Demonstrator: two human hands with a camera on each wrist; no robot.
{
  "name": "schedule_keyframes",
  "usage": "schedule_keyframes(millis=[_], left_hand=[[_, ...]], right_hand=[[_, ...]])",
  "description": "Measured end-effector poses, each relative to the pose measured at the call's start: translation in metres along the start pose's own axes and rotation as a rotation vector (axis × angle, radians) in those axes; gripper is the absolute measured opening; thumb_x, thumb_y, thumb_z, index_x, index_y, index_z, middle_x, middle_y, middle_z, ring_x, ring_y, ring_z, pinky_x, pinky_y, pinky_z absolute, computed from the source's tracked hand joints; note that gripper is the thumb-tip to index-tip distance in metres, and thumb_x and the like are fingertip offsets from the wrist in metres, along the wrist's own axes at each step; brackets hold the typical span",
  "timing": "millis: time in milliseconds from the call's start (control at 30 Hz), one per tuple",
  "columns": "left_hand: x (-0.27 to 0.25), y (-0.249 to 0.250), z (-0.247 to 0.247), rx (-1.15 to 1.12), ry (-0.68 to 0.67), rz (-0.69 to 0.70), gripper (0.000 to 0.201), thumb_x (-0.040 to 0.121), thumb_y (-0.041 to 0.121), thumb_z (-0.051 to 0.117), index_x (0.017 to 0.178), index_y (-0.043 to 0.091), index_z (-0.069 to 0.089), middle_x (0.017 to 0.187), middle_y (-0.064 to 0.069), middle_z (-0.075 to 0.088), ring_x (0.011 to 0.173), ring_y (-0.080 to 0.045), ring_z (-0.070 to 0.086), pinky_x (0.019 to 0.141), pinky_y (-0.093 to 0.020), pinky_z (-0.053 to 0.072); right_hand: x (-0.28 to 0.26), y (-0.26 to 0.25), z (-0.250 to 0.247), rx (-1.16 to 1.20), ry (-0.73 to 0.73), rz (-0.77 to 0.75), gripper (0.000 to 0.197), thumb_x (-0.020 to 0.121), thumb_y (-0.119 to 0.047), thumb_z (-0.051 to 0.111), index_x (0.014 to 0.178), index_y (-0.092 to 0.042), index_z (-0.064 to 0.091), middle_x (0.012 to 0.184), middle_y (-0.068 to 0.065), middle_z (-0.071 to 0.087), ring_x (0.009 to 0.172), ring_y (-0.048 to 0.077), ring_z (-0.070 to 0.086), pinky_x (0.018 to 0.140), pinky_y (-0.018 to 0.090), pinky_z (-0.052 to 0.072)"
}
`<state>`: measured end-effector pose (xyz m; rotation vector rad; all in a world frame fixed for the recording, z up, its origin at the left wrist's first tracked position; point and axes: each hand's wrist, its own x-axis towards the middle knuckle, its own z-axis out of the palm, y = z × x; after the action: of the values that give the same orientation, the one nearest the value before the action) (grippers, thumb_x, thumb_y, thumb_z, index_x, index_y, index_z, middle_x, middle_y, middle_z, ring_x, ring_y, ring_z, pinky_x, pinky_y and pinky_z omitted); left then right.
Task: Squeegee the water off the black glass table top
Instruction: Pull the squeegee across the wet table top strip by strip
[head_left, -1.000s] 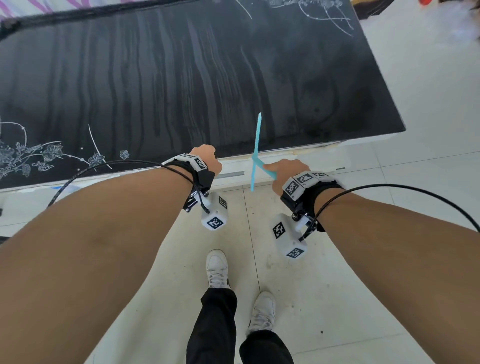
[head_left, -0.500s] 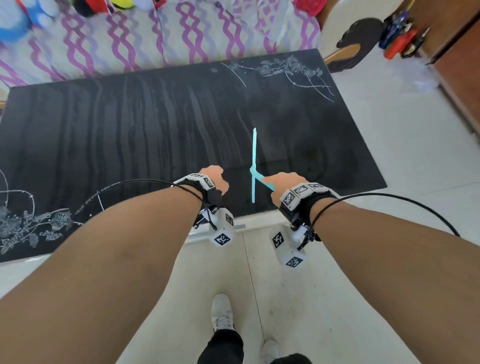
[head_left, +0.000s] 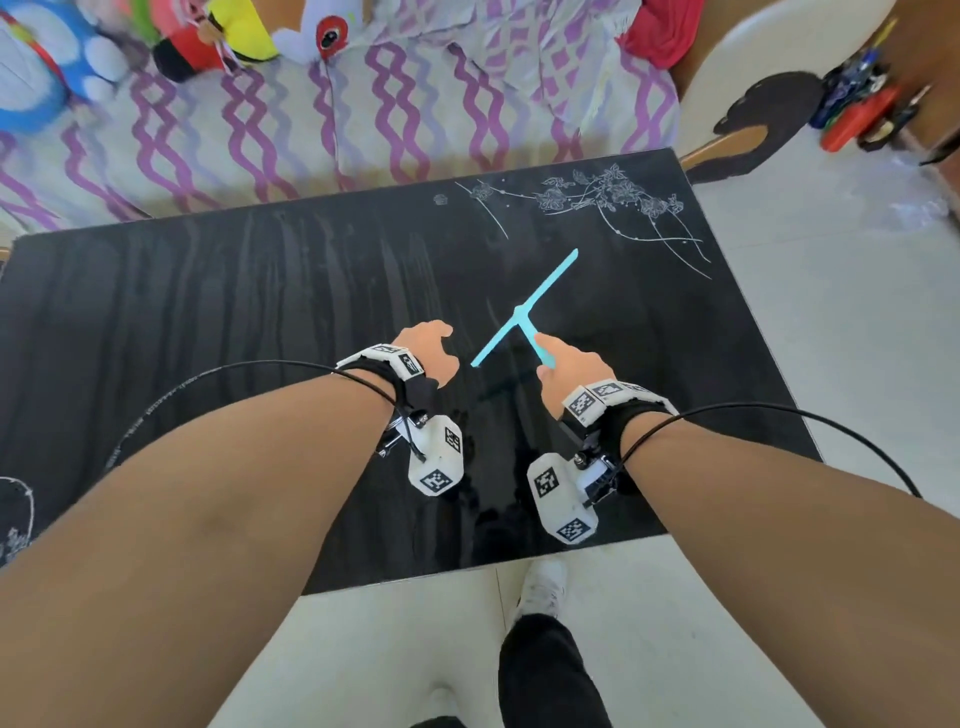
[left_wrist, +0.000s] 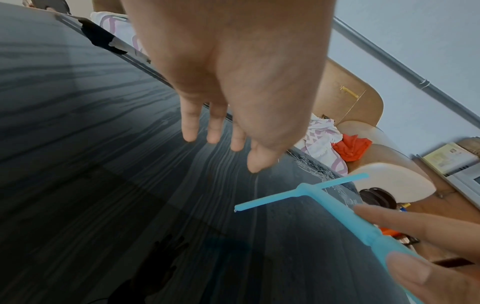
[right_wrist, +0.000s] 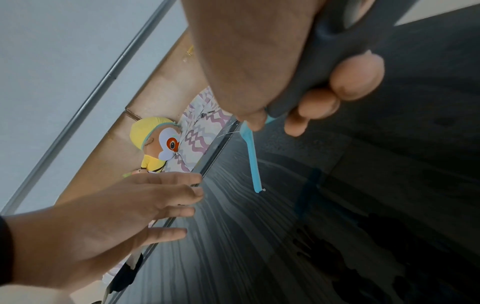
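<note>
The black glass table top (head_left: 218, 332) fills the middle of the head view, streaked with water lines and printed with white flowers at its far right corner. My right hand (head_left: 569, 371) grips the handle of a light blue T-shaped squeegee (head_left: 524, 312), whose blade slants above the glass right of centre. The squeegee (left_wrist: 306, 192) hangs clear of the table top (left_wrist: 78, 164) in the left wrist view; the blade (right_wrist: 253, 162) shows in the right wrist view. My left hand (head_left: 428, 353) hovers just left of it, fingers (left_wrist: 191, 127) relaxed and holding nothing.
A sofa with a purple wave-patterned cover (head_left: 415, 114) and plush toys (head_left: 228, 36) runs along the table's far edge. A white stool (head_left: 753, 67) and colourful tools (head_left: 862, 114) stand at the far right. Pale tiled floor (head_left: 857, 322) lies right of and before the table.
Both hands have moved from the near edge out over the table. The squeegee blade has turned from pointing straight away to slanting up to the right.
</note>
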<state>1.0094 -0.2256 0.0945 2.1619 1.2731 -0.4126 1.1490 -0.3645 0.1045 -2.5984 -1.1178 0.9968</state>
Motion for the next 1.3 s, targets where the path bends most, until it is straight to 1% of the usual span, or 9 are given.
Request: schedule_keyframes(millis=[133,267,367,467,567,867,1000,1100,1300], left_hand=[[0.049,-0.001,-0.009,-0.018,0.047,-0.024,0.054,0.091,0.021,0.053,0.143,0.018,0.039,0.133,-0.004,0.056,0.122,-0.025,0.053,0.097,-0.030,0.040],[0.097,-0.006,-0.016,-0.033,0.104,-0.021,0.054,0.090,0.020,0.053,0.143,0.017,0.040,0.135,-0.005,0.056,0.122,-0.026,0.053,0.100,-0.031,0.040],[0.137,-0.013,-0.015,-0.038,0.125,-0.012,0.054,0.091,0.019,0.052,0.143,0.016,0.038,0.136,-0.005,0.055,0.126,-0.026,0.050,0.103,-0.033,0.039],[0.178,-0.024,-0.005,-0.037,0.135,0.001,0.053,0.091,0.019,0.052,0.142,0.016,0.039,0.135,-0.005,0.055,0.126,-0.026,0.050,0.102,-0.033,0.038],[0.221,-0.038,0.010,-0.037,0.140,0.000,0.054,0.090,0.021,0.052,0.141,0.018,0.039,0.138,-0.005,0.052,0.127,-0.027,0.048,0.105,-0.035,0.039],[0.326,-0.061,0.024,0.074,0.358,-0.008,0.050,0.089,0.041,0.057,0.136,0.030,0.044,0.145,0.003,0.042,0.134,-0.028,0.035,0.104,-0.051,0.036],[0.354,-0.065,0.015,0.165,0.193,-0.029,0.096,0.066,0.057,0.076,0.145,0.036,0.026,0.157,0.004,0.020,0.144,-0.034,0.014,0.107,-0.065,0.023],[0.373,-0.065,0.004,0.189,0.113,-0.038,0.131,0.047,0.063,0.084,0.151,0.036,0.009,0.161,-0.005,0.006,0.144,-0.047,0.003,0.109,-0.069,0.018],[0.393,-0.066,-0.003,0.270,0.039,-0.088,0.149,0.033,0.071,0.082,0.152,0.027,0.003,0.160,-0.011,-0.002,0.138,-0.058,0.003,0.108,-0.065,0.024]], right_hand=[[0.056,-0.003,-0.002,0.139,0.052,-0.010,0.051,0.102,-0.025,0.040,0.150,-0.039,0.027,0.115,0.011,0.064,0.089,0.028,0.061,0.078,0.034,0.050],[0.118,-0.016,0.004,0.379,0.059,0.038,0.053,0.100,-0.030,0.041,0.149,-0.041,0.024,0.115,0.011,0.064,0.081,0.030,0.062,0.085,0.051,0.056],[0.162,-0.025,0.016,0.539,0.081,0.054,0.051,0.100,-0.033,0.040,0.149,-0.038,0.026,0.108,0.010,0.063,0.058,0.023,0.056,0.075,0.050,0.059],[0.200,-0.035,0.032,0.614,0.150,0.058,0.036,0.099,-0.035,0.039,0.134,-0.026,0.045,0.093,0.012,0.065,0.045,0.021,0.051,0.065,0.050,0.059],[0.239,-0.043,0.052,0.633,0.215,0.045,0.027,0.098,-0.036,0.038,0.116,-0.020,0.051,0.085,0.013,0.066,0.051,0.025,0.052,0.064,0.055,0.057],[0.335,-0.046,0.082,0.628,0.313,-0.050,0.025,0.098,-0.033,0.036,0.116,-0.018,0.046,0.088,0.007,0.068,0.059,0.026,0.058,0.066,0.055,0.056],[0.356,-0.050,0.085,0.687,0.286,-0.062,0.020,0.099,-0.028,0.036,0.114,-0.018,0.045,0.079,0.001,0.065,0.044,0.016,0.052,0.053,0.041,0.054],[0.371,-0.058,0.085,0.686,0.270,-0.076,0.018,0.099,-0.025,0.036,0.115,-0.018,0.043,0.079,0.002,0.066,0.045,0.016,0.051,0.054,0.040,0.052],[0.399,-0.075,0.076,0.658,0.262,-0.094,0.029,0.101,-0.027,0.035,0.128,-0.020,0.044,0.081,0.004,0.066,0.051,0.017,0.053,0.067,0.052,0.056]])
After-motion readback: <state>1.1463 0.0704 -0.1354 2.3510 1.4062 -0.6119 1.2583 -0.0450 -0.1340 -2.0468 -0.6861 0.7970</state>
